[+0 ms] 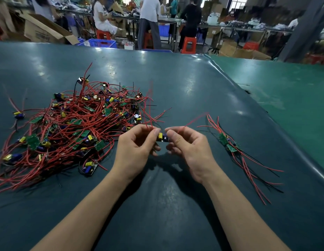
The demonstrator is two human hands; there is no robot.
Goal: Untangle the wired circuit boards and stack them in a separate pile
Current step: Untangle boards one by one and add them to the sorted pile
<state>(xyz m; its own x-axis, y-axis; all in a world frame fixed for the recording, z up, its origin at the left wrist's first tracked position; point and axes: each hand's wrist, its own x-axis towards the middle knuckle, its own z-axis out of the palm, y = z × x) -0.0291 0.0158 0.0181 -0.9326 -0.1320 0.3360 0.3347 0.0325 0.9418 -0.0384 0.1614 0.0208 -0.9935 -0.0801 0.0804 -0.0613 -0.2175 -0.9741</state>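
Worktop (pixel 175 205): dark teal sheet filling most of the view; a brighter green sheet (pixel 284 84) adjoins it at 2 o'clock.
Background: people at far benches at 12 o'clock, with red stools (pixel 188 44), a blue crate (pixel 101 43) and an open carton (pixel 47 31) at 11 o'clock.
Tangle (pixel 76 124): a big heap of small green boards with yellow and blue parts, knotted in red and a few black wires, lying on the worktop at 9 to 10 o'clock of the hands.
Pile (pixel 230 144): a few sorted boards stacked at 3 o'clock, well apart from the tangle, their red and black wires trailing toward 5 o'clock.
Stray board (pixel 18 115): one board lies alone just beside the tangle's 9 o'clock edge.
Left hand (pixel 137 147): raised over the worktop centre, fingers curled, thumb and forefinger pinching red wires that rise toward 12 o'clock.
Right hand (pixel 188 144): just beside the left, fingers curled, pinching a red wire that runs toward 2 o'clock.
Held board (pixel 162 137): a small board with a yellow part, between the two hands' fingertips, near the tangle's 4 o'clock edge; which hand bears it I cannot tell.
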